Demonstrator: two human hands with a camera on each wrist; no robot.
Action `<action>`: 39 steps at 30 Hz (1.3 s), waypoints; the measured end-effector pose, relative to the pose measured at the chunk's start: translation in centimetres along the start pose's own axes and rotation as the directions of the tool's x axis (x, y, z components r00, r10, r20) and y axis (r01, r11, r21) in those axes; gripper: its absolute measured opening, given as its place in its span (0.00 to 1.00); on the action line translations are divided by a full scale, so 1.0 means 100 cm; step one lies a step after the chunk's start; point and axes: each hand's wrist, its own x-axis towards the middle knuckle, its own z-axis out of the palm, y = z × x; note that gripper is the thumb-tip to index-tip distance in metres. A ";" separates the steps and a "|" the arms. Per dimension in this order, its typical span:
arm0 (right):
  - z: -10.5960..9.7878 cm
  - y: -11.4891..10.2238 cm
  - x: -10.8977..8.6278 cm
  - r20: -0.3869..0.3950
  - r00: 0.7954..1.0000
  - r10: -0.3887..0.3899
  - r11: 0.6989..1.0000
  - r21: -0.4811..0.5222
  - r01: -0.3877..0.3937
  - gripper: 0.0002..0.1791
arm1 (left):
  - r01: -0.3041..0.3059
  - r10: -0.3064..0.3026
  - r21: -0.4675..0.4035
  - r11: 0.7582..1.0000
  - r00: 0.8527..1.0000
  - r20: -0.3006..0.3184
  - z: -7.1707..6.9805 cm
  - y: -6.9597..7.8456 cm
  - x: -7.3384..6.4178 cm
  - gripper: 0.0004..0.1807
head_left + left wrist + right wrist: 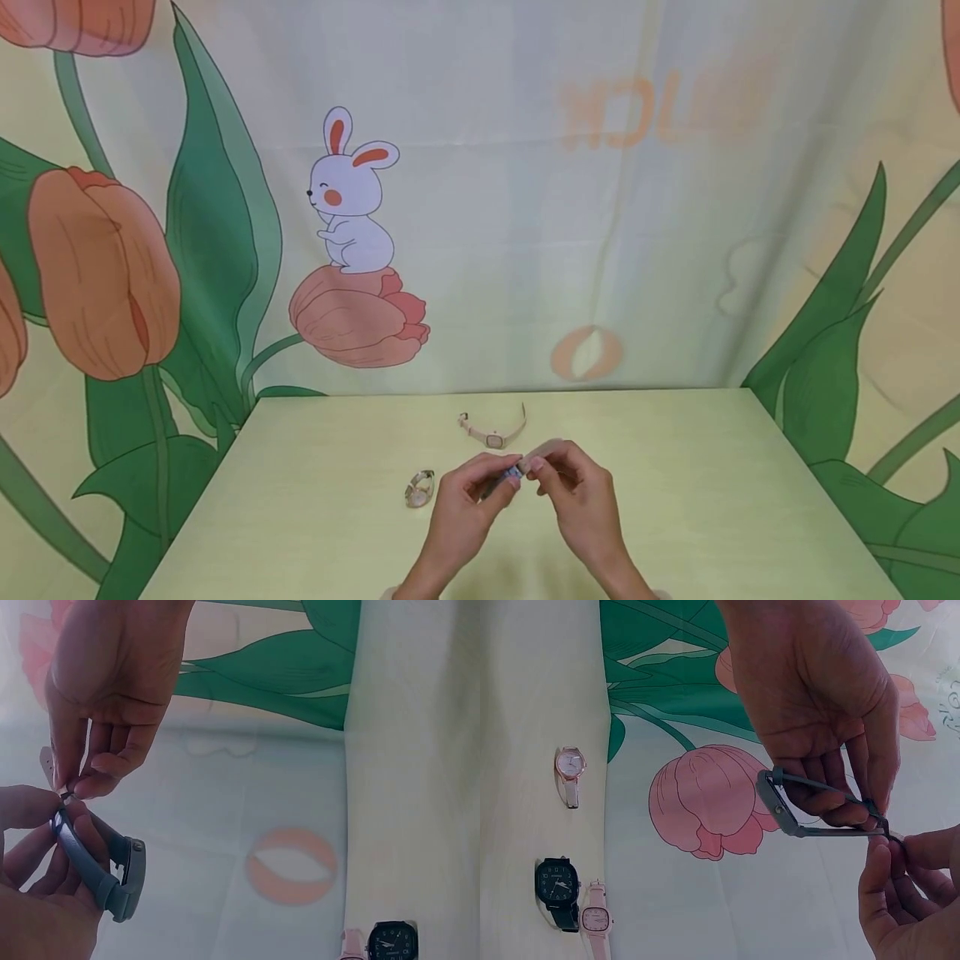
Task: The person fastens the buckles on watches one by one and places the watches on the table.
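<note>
Between both hands a grey-blue wristwatch (133,877) is held up, its strap bent into a loop. My left hand (463,508) grips the strap with fingers and thumb, and the watch case (778,806) hangs out beyond its fingers. My right hand (588,496) pinches the strap near its small buckle, close to the left fingertips. The strap's tip with holes (47,765) sticks out past the right fingers. Fingers partly hide the buckle, so I cannot tell whether it is fastened. Behind the hands lies a pink-strapped square watch (494,440).
A round watch with a pale strap (419,489) rests on the table (300,467), left of the hands. A black square watch (556,884) lies beside the pink one in the right wrist view. A printed curtain (487,250) with tulips and a rabbit hangs behind the table.
</note>
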 end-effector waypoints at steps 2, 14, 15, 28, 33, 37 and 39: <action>-0.001 -0.001 0.001 0.005 1.000 -0.001 1.000 0.006 0.001 0.01 | -0.010 0.010 0.004 1.000 1.000 0.002 0.000 0.000 0.000 0.11; -0.005 -0.002 0.001 0.012 1.000 0.021 1.000 0.021 -0.022 0.03 | 0.027 -0.027 0.013 1.000 0.999 -0.022 0.000 0.000 0.001 0.09; -0.005 -0.002 0.001 0.013 1.000 0.025 0.999 0.019 -0.026 0.03 | 0.032 -0.032 0.016 0.999 0.999 -0.026 0.000 -0.001 0.001 0.09; -0.003 0.002 -0.001 0.009 1.000 0.001 1.000 -0.027 -0.001 0.02 | 0.035 -0.035 0.000 0.999 0.999 -0.029 0.000 -0.002 0.000 0.11; -0.002 0.004 -0.003 0.002 1.000 0.005 0.999 -0.052 -0.004 0.03 | 0.040 -0.040 -0.006 0.999 0.999 -0.033 0.000 -0.003 -0.001 0.10; -0.002 0.004 -0.003 -0.003 1.000 -0.002 0.998 -0.065 0.002 0.02 | 0.048 -0.049 -0.006 0.999 0.998 -0.035 0.000 -0.004 0.000 0.10; -0.002 0.005 -0.004 -0.002 1.000 -0.010 0.998 -0.069 0.010 0.02 | 0.059 -0.059 -0.003 0.998 0.998 -0.038 0.000 -0.004 0.000 0.09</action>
